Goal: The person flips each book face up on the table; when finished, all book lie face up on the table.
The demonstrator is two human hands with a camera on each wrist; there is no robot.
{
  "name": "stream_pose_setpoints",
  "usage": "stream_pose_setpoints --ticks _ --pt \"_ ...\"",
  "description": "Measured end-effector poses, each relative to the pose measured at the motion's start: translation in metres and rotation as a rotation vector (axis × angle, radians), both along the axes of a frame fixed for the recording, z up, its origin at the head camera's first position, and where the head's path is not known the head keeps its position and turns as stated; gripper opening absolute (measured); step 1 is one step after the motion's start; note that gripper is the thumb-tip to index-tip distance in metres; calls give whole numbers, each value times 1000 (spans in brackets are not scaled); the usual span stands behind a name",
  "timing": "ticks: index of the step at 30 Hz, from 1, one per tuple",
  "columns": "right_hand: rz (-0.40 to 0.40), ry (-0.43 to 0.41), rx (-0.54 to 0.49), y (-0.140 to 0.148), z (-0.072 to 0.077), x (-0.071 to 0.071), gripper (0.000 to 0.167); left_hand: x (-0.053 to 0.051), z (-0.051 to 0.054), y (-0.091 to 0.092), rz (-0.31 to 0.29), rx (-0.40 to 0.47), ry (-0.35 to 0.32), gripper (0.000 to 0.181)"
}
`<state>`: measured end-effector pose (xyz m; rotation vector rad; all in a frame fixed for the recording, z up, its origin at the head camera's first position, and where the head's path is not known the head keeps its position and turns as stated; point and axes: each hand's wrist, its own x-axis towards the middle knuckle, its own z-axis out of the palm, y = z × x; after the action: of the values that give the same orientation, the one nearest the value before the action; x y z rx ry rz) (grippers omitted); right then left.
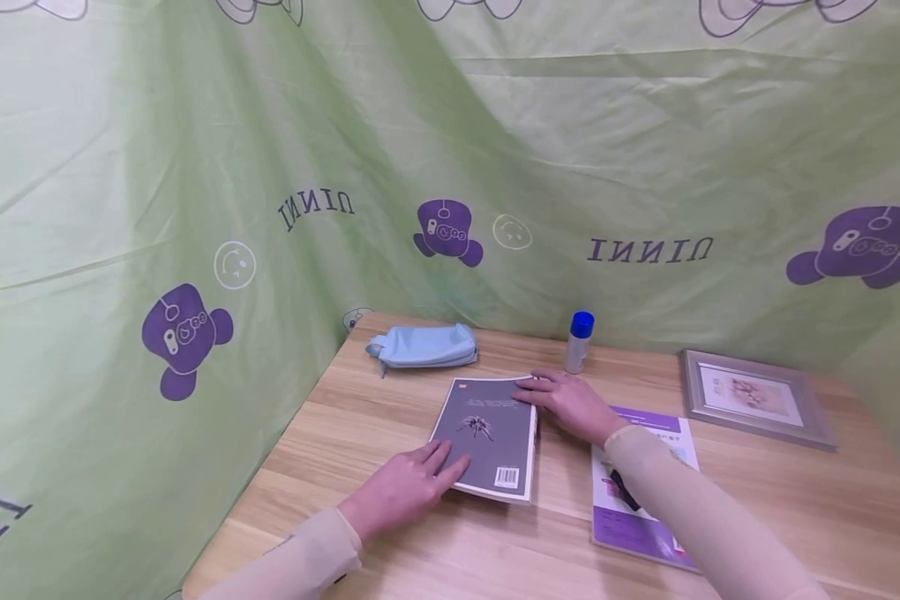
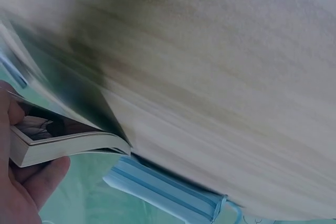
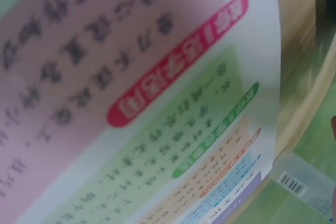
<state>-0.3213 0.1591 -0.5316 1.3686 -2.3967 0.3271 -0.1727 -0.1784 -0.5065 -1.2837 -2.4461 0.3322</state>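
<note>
A grey book (image 1: 487,425) with a spider-like picture and a barcode lies face up, front-centre of the table. My left hand (image 1: 401,492) grips its lower left corner; in the left wrist view, digits of the hand (image 2: 23,182) are on both faces of the book (image 2: 68,145), whose lower leaves hang apart. My right hand (image 1: 573,404) rests extended fingers on the cover's upper right edge; its thumb is hidden. Under my right forearm lies a purple and white booklet (image 1: 630,533); printed text on a colourful cover (image 3: 199,93) fills most of the right wrist view.
Behind the book are a light blue pencil case (image 1: 427,346) and a blue-capped bottle (image 1: 579,346). A silver picture frame (image 1: 757,400) lies at the right of the wooden table (image 1: 307,442). A small black object (image 1: 624,490) is on the booklet. Green curtains (image 1: 607,167) hang behind and left.
</note>
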Motion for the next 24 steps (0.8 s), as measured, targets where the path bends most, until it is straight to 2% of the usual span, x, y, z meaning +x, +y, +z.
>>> stream_pose_setpoints --ticks 6,15,24 --pt "-30 4 -26 -1 4 0 53 -4 5 -1 -9 3 28 51" --pt "-29 31 -56 0 11 -1 39 -11 13 -2 -60 85 74 50" --pt "-62 24 -37 2 21 4 46 -14 20 -4 -90 121 67 45"
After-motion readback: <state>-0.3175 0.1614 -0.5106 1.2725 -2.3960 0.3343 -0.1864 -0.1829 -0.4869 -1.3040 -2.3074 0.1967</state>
